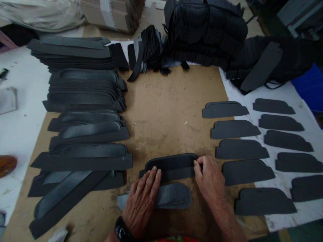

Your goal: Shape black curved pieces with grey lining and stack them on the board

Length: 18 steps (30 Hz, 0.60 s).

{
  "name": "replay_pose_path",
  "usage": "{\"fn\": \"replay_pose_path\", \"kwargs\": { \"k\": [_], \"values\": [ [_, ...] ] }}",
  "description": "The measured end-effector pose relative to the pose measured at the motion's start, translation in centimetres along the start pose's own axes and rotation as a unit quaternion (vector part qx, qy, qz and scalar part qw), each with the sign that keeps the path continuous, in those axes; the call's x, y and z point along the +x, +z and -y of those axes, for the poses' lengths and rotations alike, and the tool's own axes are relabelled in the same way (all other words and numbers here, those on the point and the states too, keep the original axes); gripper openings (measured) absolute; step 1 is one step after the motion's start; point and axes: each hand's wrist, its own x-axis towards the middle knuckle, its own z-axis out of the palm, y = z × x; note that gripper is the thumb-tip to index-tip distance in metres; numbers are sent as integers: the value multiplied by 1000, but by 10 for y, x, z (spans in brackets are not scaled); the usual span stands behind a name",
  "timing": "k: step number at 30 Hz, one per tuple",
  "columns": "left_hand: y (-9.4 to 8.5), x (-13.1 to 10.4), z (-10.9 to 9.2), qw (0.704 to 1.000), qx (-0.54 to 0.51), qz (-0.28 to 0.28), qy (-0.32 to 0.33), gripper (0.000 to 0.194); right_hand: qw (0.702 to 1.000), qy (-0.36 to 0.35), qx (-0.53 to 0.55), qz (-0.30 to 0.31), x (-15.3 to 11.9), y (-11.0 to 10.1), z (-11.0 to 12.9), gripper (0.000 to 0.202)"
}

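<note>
A long black cut-out piece (pixel 176 167) with a rounded raised upper edge lies on the brown board in front of me. My left hand (pixel 143 193) rests flat across its left end, fingers stretched out and slightly parted. At the right end, my right hand (pixel 208 174) pinches the piece's rim between thumb and fingertips. Just below it is a small stack of grey-blue strips (pixel 174 196), partly covered by my left palm and wrist. A black band circles my left wrist.
Overlapping black pieces (pixel 88 127) form piles at the left. Two columns of single flat black pieces (pixel 242 149) lie at the right, over brown board (pixel 174 104) and white sheet. Tall black stacks (pixel 204 30), loose strips (pixel 151 43) and brown cardboard (pixel 108 13) stand at the back.
</note>
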Motion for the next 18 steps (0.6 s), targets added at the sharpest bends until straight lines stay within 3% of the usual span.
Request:
{"fn": "replay_pose_path", "kwargs": {
  "k": [18],
  "values": [
    [2,0,1,1000,-23,6,-3,59,996,57,59,37,9,-5,2,14]
  ]
}}
